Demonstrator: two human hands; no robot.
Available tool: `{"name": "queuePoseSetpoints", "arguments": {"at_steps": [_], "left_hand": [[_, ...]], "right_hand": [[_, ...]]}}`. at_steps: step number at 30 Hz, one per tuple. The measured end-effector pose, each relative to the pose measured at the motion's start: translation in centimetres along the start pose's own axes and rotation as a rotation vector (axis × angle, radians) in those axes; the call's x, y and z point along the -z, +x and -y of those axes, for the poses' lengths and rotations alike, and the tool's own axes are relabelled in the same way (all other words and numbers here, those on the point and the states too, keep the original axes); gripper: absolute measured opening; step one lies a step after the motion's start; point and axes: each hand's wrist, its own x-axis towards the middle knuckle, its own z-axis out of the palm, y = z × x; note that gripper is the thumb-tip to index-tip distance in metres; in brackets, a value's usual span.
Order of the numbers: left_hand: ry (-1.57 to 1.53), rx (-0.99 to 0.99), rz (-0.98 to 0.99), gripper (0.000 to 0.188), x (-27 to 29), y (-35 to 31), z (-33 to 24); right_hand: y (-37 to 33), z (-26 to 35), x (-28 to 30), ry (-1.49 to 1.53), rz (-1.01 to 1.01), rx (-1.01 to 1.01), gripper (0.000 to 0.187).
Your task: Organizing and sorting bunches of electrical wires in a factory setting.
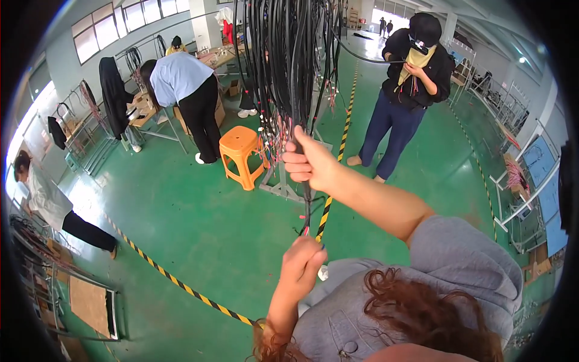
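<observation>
A thick bunch of black wire harnesses (289,54) hangs in front of me, with small connectors and red and white wire ends on many of its strands. My right hand (310,161) is wrapped around one black-sheathed cable (307,202) at the lower part of the bunch, thumb pointing up. Below it, my left hand (301,264) is closed at the cable's lower end, where pinkish-red wires (306,230) run into the fingers. A small dark blue spot shows beside that fist; I cannot tell what it is.
An orange plastic stool (239,148) stands left of the bunch, and a grey metal stand (283,187) is under it. Ahead right, a co-worker (404,90) handles a cable. Others bend over tables (145,111) at left. Yellow-black tape (181,286) marks the green floor.
</observation>
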Motion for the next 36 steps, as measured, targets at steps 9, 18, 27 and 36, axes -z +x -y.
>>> {"name": "queuePoseSetpoints", "arguments": {"at_steps": [9,18,27,36], "left_hand": [[-0.142,-0.326,0.080,0.039,1.5,-0.4,-4.0],[-0.243,-0.314,0.125,0.039,6.0,1.9,-9.2],[-0.058,-0.066,0.458,0.028,6.1,4.8,-17.6],[-0.176,-0.140,0.416,0.032,3.3,4.9,-15.9]], "right_hand": [[-4.8,4.1,-3.3,-0.452,0.122,0.050,0.035],[-5.7,0.8,-8.3,-2.027,1.220,1.175,0.025],[-8.2,4.7,-14.3,-2.004,1.808,0.709,0.016],[-8.3,8.3,-10.2,-1.794,1.777,0.741,0.014]]}}
